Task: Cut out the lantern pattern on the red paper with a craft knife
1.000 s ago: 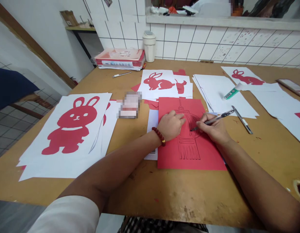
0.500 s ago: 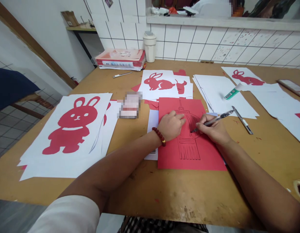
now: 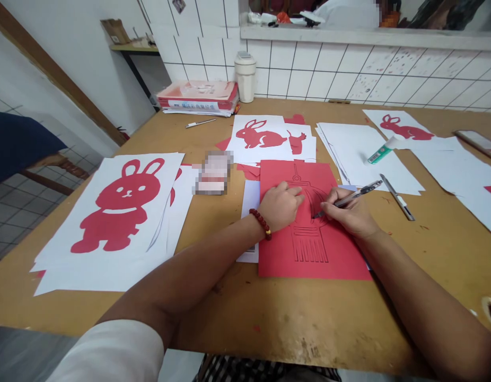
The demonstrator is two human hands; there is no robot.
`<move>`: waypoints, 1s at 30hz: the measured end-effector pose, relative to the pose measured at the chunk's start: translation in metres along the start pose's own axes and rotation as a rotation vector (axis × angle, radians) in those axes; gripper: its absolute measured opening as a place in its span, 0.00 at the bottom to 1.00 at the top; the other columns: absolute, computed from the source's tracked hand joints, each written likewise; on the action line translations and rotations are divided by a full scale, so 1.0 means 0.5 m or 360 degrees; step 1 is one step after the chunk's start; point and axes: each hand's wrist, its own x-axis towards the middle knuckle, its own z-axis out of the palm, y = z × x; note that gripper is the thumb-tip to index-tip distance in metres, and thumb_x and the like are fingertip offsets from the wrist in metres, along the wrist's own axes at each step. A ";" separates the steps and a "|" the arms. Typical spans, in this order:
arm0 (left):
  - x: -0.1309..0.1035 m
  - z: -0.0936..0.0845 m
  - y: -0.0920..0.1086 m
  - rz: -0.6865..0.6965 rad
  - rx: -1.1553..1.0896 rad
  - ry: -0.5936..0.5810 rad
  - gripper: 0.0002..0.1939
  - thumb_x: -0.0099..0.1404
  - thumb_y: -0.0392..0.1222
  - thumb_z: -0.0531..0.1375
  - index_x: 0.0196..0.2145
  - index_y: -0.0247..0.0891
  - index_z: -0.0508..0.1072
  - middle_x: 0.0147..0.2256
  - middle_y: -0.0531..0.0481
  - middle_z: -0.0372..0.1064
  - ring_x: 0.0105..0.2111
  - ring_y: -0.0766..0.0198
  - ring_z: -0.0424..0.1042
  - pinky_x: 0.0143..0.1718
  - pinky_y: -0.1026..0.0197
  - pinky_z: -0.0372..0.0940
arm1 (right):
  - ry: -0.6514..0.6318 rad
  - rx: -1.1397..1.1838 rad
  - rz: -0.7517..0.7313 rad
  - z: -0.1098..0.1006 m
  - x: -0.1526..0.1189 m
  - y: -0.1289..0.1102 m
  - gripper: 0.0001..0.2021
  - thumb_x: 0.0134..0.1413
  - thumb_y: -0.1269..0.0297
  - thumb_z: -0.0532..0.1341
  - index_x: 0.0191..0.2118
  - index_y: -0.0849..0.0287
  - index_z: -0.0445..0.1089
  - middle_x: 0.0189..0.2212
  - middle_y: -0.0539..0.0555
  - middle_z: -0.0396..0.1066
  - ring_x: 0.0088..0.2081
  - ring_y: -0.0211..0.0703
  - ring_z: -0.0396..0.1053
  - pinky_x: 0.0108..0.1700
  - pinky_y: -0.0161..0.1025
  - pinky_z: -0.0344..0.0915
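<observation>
A sheet of red paper [image 3: 277,260] lies in front of me with a lantern outline and tassel fringe drawn on it in dark lines. My left hand [image 3: 282,204] rests on the sheet's left side, fingers stretched toward the drawing and pressing down. In my right hand [image 3: 347,209] is a slim pen [image 3: 354,195], gripped near its point. The tip touches the paper inside the lantern's rounded body. Part of the outline is hidden under both hands. White paper [image 3: 251,212] shows beneath the red sheet's left edge.
White sheets with a red rabbit cutout [image 3: 122,207] lie left; another rabbit sheet [image 3: 261,135] lies beyond. A glue stick [image 3: 383,151] rests on white papers [image 3: 360,143], beside a utility knife [image 3: 397,197]. A paper stack [image 3: 198,98] and white cup [image 3: 245,77] stand at the wall.
Both hands stay almost in place on the red paper. The pen tip has barely shifted, and the whole view has moved very slightly.
</observation>
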 end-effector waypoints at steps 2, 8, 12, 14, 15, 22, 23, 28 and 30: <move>0.001 -0.001 0.001 -0.0004 0.0008 -0.0016 0.15 0.71 0.32 0.53 0.47 0.37 0.78 0.53 0.45 0.73 0.44 0.53 0.66 0.40 0.54 0.63 | -0.0019 0.0007 0.0008 0.000 0.000 -0.001 0.13 0.44 0.63 0.67 0.19 0.56 0.63 0.15 0.48 0.63 0.19 0.35 0.56 0.23 0.36 0.52; 0.001 -0.003 0.001 -0.0013 0.0029 -0.0048 0.16 0.71 0.32 0.52 0.48 0.36 0.77 0.55 0.46 0.72 0.45 0.53 0.65 0.41 0.54 0.63 | -0.0035 0.0020 0.0017 -0.001 -0.002 -0.007 0.13 0.43 0.63 0.67 0.19 0.57 0.63 0.15 0.48 0.63 0.19 0.34 0.57 0.23 0.35 0.52; 0.000 -0.001 0.001 -0.0010 0.0032 -0.0031 0.16 0.71 0.32 0.52 0.48 0.37 0.78 0.54 0.45 0.72 0.45 0.53 0.65 0.40 0.54 0.63 | -0.0090 0.0008 0.0032 -0.002 -0.003 -0.008 0.13 0.43 0.61 0.69 0.19 0.57 0.64 0.16 0.49 0.64 0.19 0.35 0.57 0.23 0.35 0.52; 0.000 0.000 0.000 -0.0006 0.0024 -0.0027 0.16 0.71 0.32 0.52 0.47 0.37 0.78 0.54 0.45 0.72 0.45 0.52 0.65 0.40 0.54 0.63 | -0.0086 0.0016 0.0034 -0.002 -0.004 -0.008 0.14 0.43 0.61 0.69 0.19 0.57 0.64 0.16 0.49 0.64 0.19 0.35 0.58 0.23 0.35 0.53; 0.000 0.000 0.000 -0.0002 0.0017 -0.0024 0.16 0.71 0.32 0.52 0.47 0.36 0.78 0.54 0.45 0.72 0.45 0.52 0.65 0.40 0.53 0.63 | -0.0087 0.0027 0.0036 -0.002 -0.004 -0.008 0.14 0.43 0.60 0.69 0.19 0.57 0.64 0.16 0.49 0.64 0.19 0.35 0.58 0.23 0.35 0.53; 0.001 0.002 0.000 -0.0007 0.0002 -0.0007 0.16 0.71 0.32 0.52 0.47 0.37 0.78 0.54 0.45 0.72 0.44 0.53 0.65 0.40 0.54 0.63 | -0.0125 0.0078 0.0073 -0.001 -0.003 -0.013 0.15 0.41 0.59 0.71 0.19 0.57 0.65 0.15 0.49 0.64 0.19 0.34 0.57 0.22 0.35 0.52; 0.001 0.001 0.000 -0.0006 0.0002 -0.0007 0.16 0.71 0.32 0.52 0.47 0.37 0.78 0.54 0.45 0.72 0.44 0.53 0.65 0.40 0.54 0.63 | -0.0127 0.0076 0.0067 -0.001 -0.003 -0.013 0.15 0.41 0.59 0.71 0.19 0.57 0.65 0.15 0.49 0.64 0.19 0.34 0.57 0.22 0.35 0.52; 0.001 -0.002 0.000 -0.0002 0.0008 -0.0033 0.16 0.71 0.32 0.52 0.48 0.37 0.78 0.55 0.45 0.72 0.45 0.53 0.65 0.41 0.53 0.63 | -0.0151 0.0107 0.0046 -0.003 -0.004 -0.001 0.15 0.42 0.60 0.72 0.19 0.57 0.65 0.16 0.49 0.64 0.19 0.34 0.57 0.22 0.35 0.51; 0.001 -0.003 0.000 -0.0005 0.0008 -0.0037 0.17 0.71 0.32 0.51 0.49 0.37 0.78 0.55 0.45 0.72 0.45 0.53 0.65 0.42 0.53 0.63 | -0.0048 0.0229 0.0021 -0.006 -0.001 0.009 0.16 0.45 0.59 0.71 0.20 0.56 0.64 0.15 0.48 0.63 0.18 0.35 0.57 0.22 0.36 0.52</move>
